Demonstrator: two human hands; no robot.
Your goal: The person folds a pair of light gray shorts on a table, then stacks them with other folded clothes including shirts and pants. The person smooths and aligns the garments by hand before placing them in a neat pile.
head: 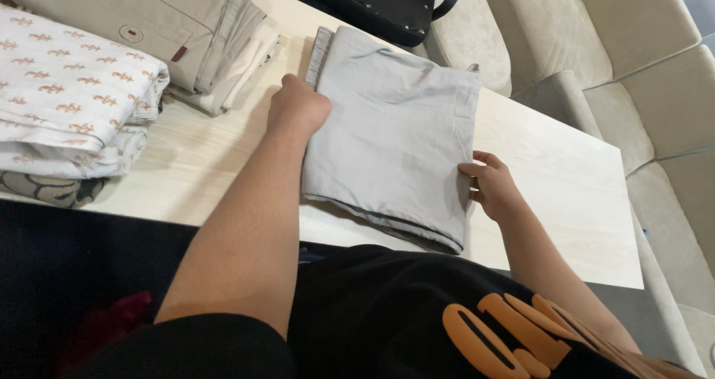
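A folded light grey garment (395, 133) lies on the pale wooden table (566, 200). My left hand (298, 107) grips its left edge, with the fingers tucked under the cloth. At the right edge, my right hand (491, 185) pinches the fabric near the lower corner. Both arms reach out from my black top with orange print.
On the table's left stands a stack of folded white cloth with a small orange pattern (71, 88). Folded beige trousers (171, 21) lie behind it. A black bag (380, 3) rests on the beige sofa (618, 66) beyond the table.
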